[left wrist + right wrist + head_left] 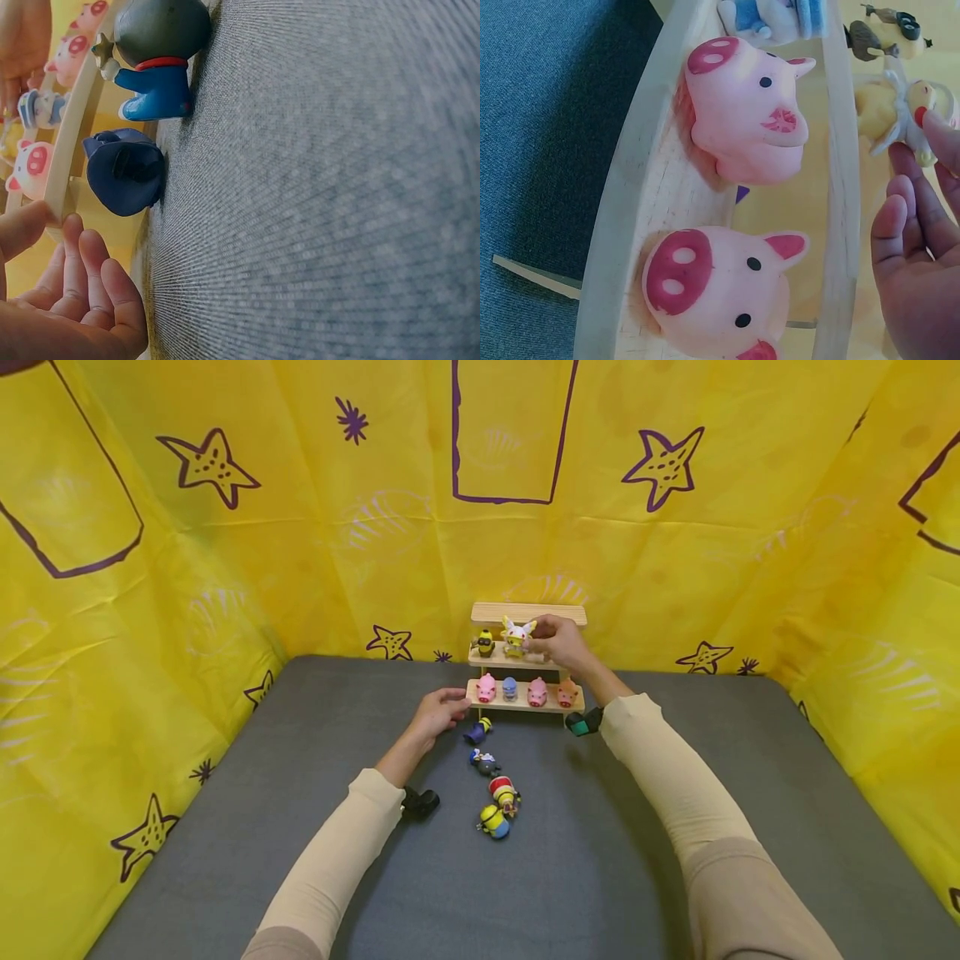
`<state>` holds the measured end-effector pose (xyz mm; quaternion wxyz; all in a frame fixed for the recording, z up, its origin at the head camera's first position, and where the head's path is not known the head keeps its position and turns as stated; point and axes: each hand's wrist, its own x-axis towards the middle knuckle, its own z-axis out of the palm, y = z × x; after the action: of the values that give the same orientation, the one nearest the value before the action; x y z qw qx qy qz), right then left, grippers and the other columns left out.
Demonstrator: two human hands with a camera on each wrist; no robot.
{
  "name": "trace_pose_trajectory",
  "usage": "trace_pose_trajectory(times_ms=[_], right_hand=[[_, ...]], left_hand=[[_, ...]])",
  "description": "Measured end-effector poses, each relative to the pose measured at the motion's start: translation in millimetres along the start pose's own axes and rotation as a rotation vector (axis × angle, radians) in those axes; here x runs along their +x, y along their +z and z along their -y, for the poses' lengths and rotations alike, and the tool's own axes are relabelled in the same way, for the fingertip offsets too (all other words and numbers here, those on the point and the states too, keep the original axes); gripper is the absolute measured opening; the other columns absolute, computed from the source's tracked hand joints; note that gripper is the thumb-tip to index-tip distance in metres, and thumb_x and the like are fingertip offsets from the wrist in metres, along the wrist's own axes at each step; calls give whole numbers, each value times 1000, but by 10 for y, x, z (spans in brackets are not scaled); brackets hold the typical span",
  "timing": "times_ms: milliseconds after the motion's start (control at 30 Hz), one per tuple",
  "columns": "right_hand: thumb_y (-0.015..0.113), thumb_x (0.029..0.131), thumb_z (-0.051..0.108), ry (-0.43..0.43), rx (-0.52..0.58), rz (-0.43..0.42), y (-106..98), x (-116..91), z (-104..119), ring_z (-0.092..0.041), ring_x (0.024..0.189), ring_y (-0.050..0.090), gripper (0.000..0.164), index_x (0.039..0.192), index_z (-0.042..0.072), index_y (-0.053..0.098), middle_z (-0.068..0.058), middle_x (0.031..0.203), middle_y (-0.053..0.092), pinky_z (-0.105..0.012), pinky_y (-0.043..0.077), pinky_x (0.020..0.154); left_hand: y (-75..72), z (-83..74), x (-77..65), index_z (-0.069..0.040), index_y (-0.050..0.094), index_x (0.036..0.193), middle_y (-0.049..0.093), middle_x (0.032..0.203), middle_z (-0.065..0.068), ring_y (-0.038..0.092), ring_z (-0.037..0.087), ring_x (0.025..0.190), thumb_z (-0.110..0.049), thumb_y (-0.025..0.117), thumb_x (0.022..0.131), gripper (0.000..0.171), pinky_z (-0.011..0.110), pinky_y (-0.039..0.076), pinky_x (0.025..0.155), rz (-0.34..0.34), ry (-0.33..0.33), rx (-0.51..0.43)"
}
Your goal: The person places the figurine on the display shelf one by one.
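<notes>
A small wooden tiered display shelf stands at the back of the table. With thumb and fingertips, my left hand pinches the left end of its lower tier. My right hand holds a yellow-and-white figurine with tall ears at the middle tier, beside a yellow figurine with dark goggles. Whether its base touches the board cannot be told. Along the lower tier sit pink pig figurines and a blue-and-white figurine. In the left wrist view, a dark blue figurine lies near my left fingers.
Several figurines lie on the grey tabletop before the shelf: a dark-and-blue one, a red-and-white one and a yellow-and-blue Minion. A yellow patterned cloth hangs behind and at both sides.
</notes>
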<state>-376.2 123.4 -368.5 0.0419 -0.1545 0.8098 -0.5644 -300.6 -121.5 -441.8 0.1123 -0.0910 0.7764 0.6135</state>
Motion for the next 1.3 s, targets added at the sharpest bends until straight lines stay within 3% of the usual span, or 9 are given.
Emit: trace_pose_trajectory(times_ms=[367, 433, 600, 733, 900, 1067, 1300], right_hand=[[70, 89, 9, 4, -35, -3, -8, 0, -29, -10, 73, 53, 43, 127, -1, 54, -16, 107, 62, -22, 43, 57], [71, 88, 10, -12, -66, -2, -40, -15, -11, -13, 76, 54, 45, 129, -1, 54, -20, 110, 63, -22, 44, 56], [71, 88, 11, -70, -176, 2, -165, -84, 75, -29, 95, 59, 49, 131, -3, 53, -27, 114, 62, -29, 48, 74], [69, 89, 12, -65, -235, -101, -255, -212, 221, -30, 98, 55, 45, 129, -3, 55, -26, 116, 59, -31, 44, 79], [69, 90, 17, -51, -193, -225, -365, -483, 507, -26, 96, 52, 42, 126, -1, 58, -22, 118, 58, -30, 43, 78], [71, 89, 16, -143, -274, -134, -313, -751, 637, -25, 92, 57, 32, 115, -2, 65, -21, 109, 66, -27, 44, 73], [72, 86, 9, -301, -376, 26, -28, -1154, 488, -21, 83, 58, 18, 102, 1, 72, -12, 94, 69, -29, 46, 70]], left_hand=[[9, 13, -8, -11, 58, 132, 67, 119, 12, 60, 17, 93, -25, 64, 95, 41, 28, 49, 76, 4, -7, 4], [8, 15, -6, -11, 58, 132, 66, 119, 12, 60, 17, 93, -25, 64, 95, 40, 29, 49, 77, 4, -9, 3], [4, 24, 11, -11, 58, 132, 67, 117, 12, 61, 17, 92, -25, 63, 95, 40, 29, 49, 77, -8, 3, -2], [14, 19, 7, -11, 58, 132, 67, 117, 12, 61, 18, 93, -25, 64, 95, 40, 28, 49, 76, -12, 9, 0], [18, 10, 4, -10, 58, 133, 67, 118, 13, 61, 17, 93, -25, 63, 95, 41, 28, 49, 76, -4, 10, 6], [6, 10, 24, -10, 57, 132, 67, 116, 12, 61, 19, 94, -24, 62, 96, 40, 27, 48, 74, -16, 17, -5], [5, 14, 17, -10, 57, 132, 67, 115, 12, 61, 20, 95, -24, 63, 95, 40, 27, 48, 75, -9, 6, -3]])
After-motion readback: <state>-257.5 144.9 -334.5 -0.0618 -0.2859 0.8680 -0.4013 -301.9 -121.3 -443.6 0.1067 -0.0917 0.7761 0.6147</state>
